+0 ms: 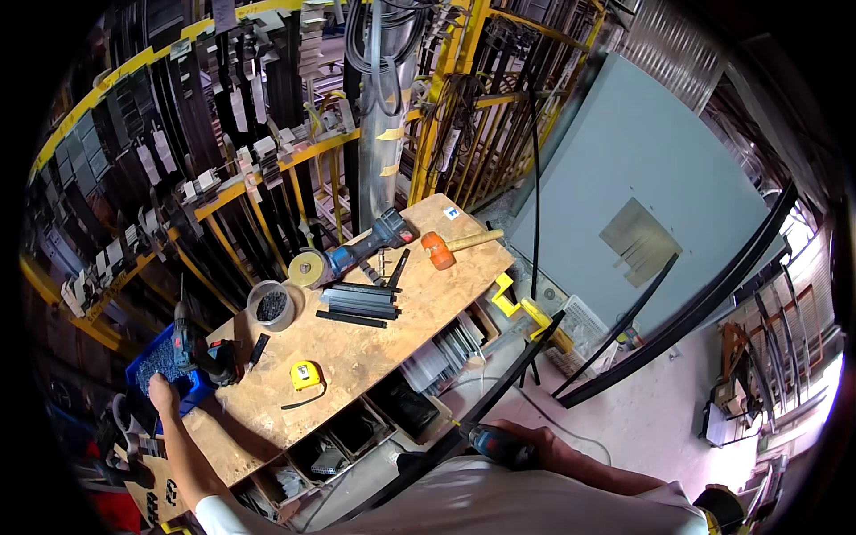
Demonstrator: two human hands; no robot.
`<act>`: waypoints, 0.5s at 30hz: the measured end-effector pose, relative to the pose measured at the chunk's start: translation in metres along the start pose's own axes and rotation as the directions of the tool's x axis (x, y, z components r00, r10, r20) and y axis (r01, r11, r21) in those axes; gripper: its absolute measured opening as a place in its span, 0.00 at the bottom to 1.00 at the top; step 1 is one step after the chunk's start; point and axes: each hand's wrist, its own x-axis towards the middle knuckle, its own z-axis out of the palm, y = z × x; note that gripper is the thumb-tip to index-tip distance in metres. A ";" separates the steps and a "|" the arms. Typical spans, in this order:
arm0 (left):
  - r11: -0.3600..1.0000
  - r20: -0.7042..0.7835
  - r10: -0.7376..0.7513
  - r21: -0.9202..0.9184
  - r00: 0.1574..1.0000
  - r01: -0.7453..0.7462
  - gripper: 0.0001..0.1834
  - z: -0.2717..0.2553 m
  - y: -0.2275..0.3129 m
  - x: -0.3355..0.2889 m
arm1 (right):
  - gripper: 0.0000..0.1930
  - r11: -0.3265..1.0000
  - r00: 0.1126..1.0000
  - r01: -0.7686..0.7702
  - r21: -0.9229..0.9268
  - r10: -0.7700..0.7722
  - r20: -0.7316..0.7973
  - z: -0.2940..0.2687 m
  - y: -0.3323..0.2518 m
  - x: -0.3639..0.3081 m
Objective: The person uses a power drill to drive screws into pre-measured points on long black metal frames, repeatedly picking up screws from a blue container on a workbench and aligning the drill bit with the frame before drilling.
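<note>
My left hand (162, 394) is at the near side of a blue bin (201, 392) of small screw-like pieces (162, 361). Its fingers look drawn together over the contents, and whatever is between them is too small to make out. My right hand (544, 448), low in front of my body, is wrapped round a cordless drill (496, 445) whose thin bit points left. Just beyond the drill, a long black bar (481, 401) slants across in front of me. A second cordless drill (192, 346) stands beside the bin.
The wooden bench (267, 415) carries a yellow tape measure (305, 375), a tub (270, 306), short black strips (360, 301), an angle grinder (352, 254) and an orange mallet (439, 251). Racks of profiles (245, 192) stand behind. Long black bars (660, 357) lean at right, by a grey panel (624, 160).
</note>
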 end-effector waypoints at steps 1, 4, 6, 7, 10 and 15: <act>0.999 -0.008 -0.040 -0.034 0.999 0.040 0.06 -0.005 0.000 -0.002 | 0.37 1.000 1.000 -0.002 -0.012 0.002 0.019 -0.001 0.003 0.001; 0.996 -0.188 -0.058 -0.077 0.981 0.044 0.10 -0.026 0.006 -0.015 | 0.35 0.998 0.998 0.045 -0.050 -0.043 0.039 -0.008 -0.005 0.000; 0.970 -0.270 -0.168 -0.217 0.948 0.111 0.17 -0.031 0.004 -0.020 | 0.34 0.997 0.997 0.066 -0.043 -0.064 0.037 -0.013 -0.004 -0.005; 0.944 -0.254 -0.204 -0.305 0.945 0.122 0.18 -0.043 0.006 -0.030 | 0.33 0.998 0.997 0.068 -0.020 -0.067 0.038 -0.017 0.001 -0.008; 0.826 -0.204 -0.234 -0.557 0.951 0.084 0.20 -0.087 0.034 -0.081 | 0.31 0.999 0.998 0.049 -0.002 -0.049 0.051 -0.032 0.007 -0.014; 0.438 0.030 -0.299 -0.884 0.954 0.166 0.11 -0.168 0.207 -0.227 | 0.30 0.992 0.992 0.123 -0.025 -0.123 0.022 -0.079 0.032 -0.034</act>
